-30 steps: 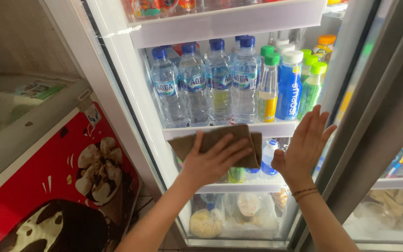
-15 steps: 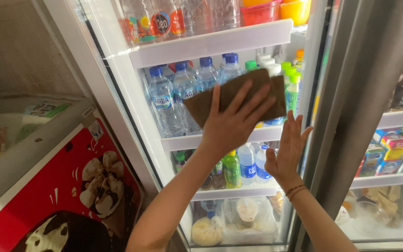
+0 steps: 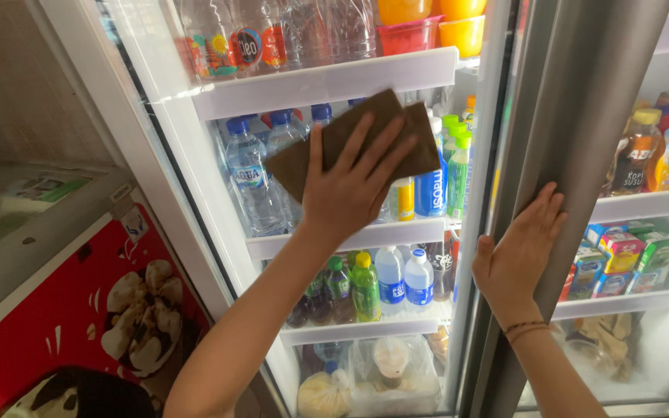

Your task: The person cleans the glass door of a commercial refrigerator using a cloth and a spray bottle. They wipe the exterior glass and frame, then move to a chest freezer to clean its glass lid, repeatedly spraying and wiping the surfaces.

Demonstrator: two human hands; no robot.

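The spread fingers of the left hand [image 3: 354, 186] press a brown cloth [image 3: 350, 139] flat against the glass door [image 3: 218, 232] of the drinks fridge; nothing is gripped, the palm simply pins the cloth to the pane. A second ago the cloth sat lower, level with the shelf under the water bottles [image 3: 253, 182]; now it covers the upper part of that row, just below the white shelf edge [image 3: 319, 81] above. The right hand [image 3: 516, 259] lies open, fingers straight and together, flat on the grey metal door frame [image 3: 582, 147], whereas earlier it rested on the glass beside the cloth. To the left stands a red chest freezer [image 3: 56, 325], and a thin bracelet [image 3: 526, 329] circles the right wrist.
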